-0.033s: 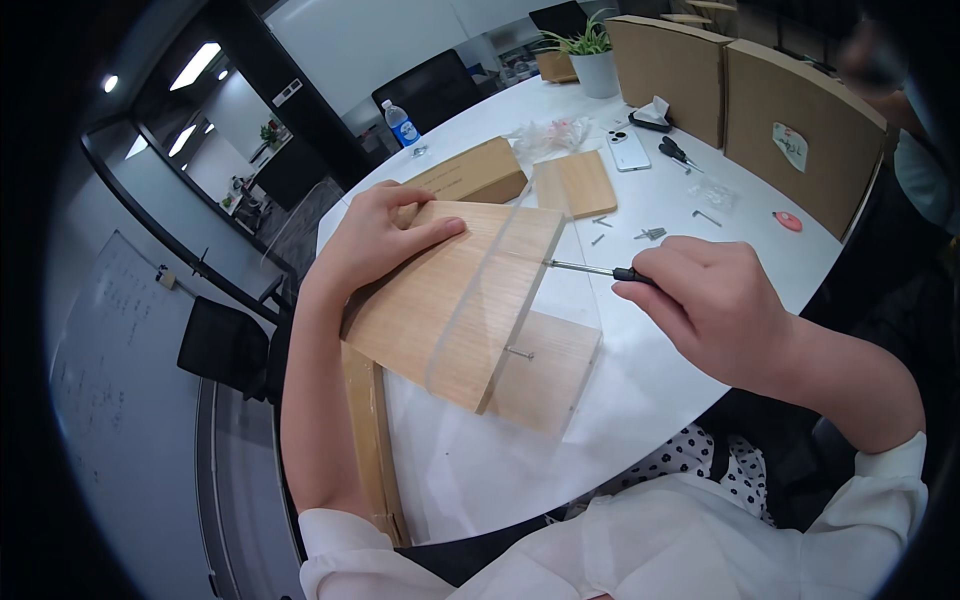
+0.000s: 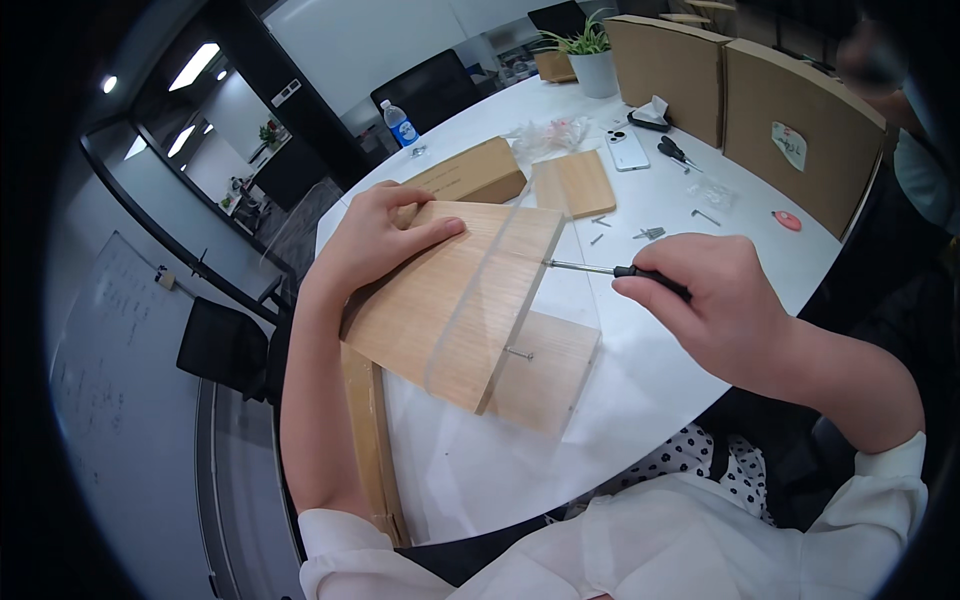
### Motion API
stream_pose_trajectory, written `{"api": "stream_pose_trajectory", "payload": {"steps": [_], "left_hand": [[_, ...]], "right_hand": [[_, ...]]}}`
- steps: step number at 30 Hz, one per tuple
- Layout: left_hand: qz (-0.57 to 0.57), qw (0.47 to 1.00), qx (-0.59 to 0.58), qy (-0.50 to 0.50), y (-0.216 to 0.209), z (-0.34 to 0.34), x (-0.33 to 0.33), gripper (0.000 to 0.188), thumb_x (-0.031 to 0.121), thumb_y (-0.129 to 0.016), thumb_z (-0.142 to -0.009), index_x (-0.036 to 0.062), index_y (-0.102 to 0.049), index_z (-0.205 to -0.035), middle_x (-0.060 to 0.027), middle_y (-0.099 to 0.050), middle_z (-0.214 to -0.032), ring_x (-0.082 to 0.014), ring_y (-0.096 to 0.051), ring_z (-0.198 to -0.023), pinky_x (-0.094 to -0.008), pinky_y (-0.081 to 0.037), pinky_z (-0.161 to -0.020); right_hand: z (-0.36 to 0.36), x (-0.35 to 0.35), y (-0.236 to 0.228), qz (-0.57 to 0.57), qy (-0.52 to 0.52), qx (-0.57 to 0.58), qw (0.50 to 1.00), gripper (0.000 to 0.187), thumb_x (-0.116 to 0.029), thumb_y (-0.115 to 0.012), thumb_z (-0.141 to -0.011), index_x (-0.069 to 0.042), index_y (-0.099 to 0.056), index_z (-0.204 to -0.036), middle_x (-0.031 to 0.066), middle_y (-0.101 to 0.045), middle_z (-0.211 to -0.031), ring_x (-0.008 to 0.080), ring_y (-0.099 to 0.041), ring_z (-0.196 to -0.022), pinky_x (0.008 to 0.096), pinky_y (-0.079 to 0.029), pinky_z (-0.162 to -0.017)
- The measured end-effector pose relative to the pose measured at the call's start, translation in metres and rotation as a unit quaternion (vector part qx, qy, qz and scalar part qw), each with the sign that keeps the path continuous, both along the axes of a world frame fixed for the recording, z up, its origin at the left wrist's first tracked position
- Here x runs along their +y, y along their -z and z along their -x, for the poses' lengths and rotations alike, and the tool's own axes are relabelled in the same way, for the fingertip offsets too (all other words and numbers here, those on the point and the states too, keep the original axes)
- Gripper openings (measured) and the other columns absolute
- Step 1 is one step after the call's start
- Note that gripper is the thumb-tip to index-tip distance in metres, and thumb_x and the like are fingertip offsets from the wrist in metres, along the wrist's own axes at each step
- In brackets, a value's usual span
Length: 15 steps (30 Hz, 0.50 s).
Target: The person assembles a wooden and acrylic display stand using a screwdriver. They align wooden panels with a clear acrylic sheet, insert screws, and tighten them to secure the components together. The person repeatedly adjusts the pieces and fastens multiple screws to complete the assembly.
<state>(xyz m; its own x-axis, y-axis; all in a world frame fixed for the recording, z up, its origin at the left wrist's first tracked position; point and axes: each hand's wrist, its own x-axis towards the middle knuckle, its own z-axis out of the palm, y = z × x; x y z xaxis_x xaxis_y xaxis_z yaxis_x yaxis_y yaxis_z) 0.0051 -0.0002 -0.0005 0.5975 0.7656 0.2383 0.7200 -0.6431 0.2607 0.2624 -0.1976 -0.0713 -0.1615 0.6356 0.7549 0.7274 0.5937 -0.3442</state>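
round white table [image 2: 640, 400] in an office, glass walls and dark chairs behind, and right in the middle of it a bit of flat-pack work going on.

right hand [image 2: 715, 305] first: fingers clenched around the black handle of a small screwdriver [image 2: 615, 270], thumb on top, shaft lying nearly level and its tip pressed into the edge of the wooden panel assembly [image 2: 455, 300]. left hand [image 2: 375, 240] is spread flat over the far corner of the top board, fingers released, just pinning it down, not gripping.

assembly sits on the table straight ahead of the person: one wide board tilted up, joined along its edge to a second board lying under it. at the near end of that joint a screw [image 2: 520, 353] stands well proud, not driven home. the far one is under the driver now, so i can't tell how deep it sits. by my reckoning the panels are lined up and both fixings started, neither plainly finished.

further out: loose screws [image 2: 650, 233] scattered beyond the driver, a spare small wooden panel [image 2: 575, 183], a long cardboard box [image 2: 470, 175], a white phone [image 2: 627, 148], a water bottle [image 2: 402, 125], a potted plant [image 2: 595, 55] and cardboard dividers [image 2: 800, 140] at the far rim. another wooden strip [image 2: 372, 430] hangs off the near edge.
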Motion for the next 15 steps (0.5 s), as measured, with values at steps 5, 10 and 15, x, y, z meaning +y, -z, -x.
{"api": "stream_pose_trajectory", "payload": {"steps": [5,10,15], "left_hand": [[-0.004,1.000,0.001,0.005,0.001,0.001,0.000,0.076,0.062,-0.079,-0.073,-0.0025,-0.073,-0.113,-0.0209,-0.069,-0.111,-0.0278,-0.067,-0.101,-0.0361,-0.054,-0.087],[-0.007,1.000,0.004,0.001,-0.003,0.000,-0.002,0.079,0.064,-0.079,-0.071,-0.0024,-0.074,-0.112,-0.0212,-0.068,-0.112,-0.0281,-0.067,-0.101,-0.0364,-0.054,-0.087],[0.010,1.000,0.009,-0.020,-0.005,-0.002,-0.009,0.060,0.047,-0.079,-0.080,-0.0021,-0.072,-0.113,-0.0110,-0.067,-0.109,-0.0219,-0.061,-0.103,-0.0351,-0.047,-0.091]], "right_hand": [[-0.010,-0.001,-0.024,0.518,-0.101,0.418,0.739,0.025,-0.018,-0.062,-0.100,0.001,-0.065,-0.084,-0.0050,-0.041,-0.056,0.0050,-0.030,-0.048,0.0236,-0.022,-0.043],[-0.011,-0.002,-0.024,0.535,-0.118,0.412,0.729,0.024,-0.019,-0.062,-0.100,-0.001,-0.062,-0.084,-0.0036,-0.048,-0.062,0.0065,-0.036,-0.051,0.0246,-0.028,-0.046],[-0.002,-0.014,-0.005,0.154,-0.004,0.066,0.986,0.014,-0.009,-0.068,-0.093,0.001,-0.059,-0.096,0.0061,-0.058,-0.078,0.0153,-0.054,-0.063,0.0266,-0.042,-0.052]]}}
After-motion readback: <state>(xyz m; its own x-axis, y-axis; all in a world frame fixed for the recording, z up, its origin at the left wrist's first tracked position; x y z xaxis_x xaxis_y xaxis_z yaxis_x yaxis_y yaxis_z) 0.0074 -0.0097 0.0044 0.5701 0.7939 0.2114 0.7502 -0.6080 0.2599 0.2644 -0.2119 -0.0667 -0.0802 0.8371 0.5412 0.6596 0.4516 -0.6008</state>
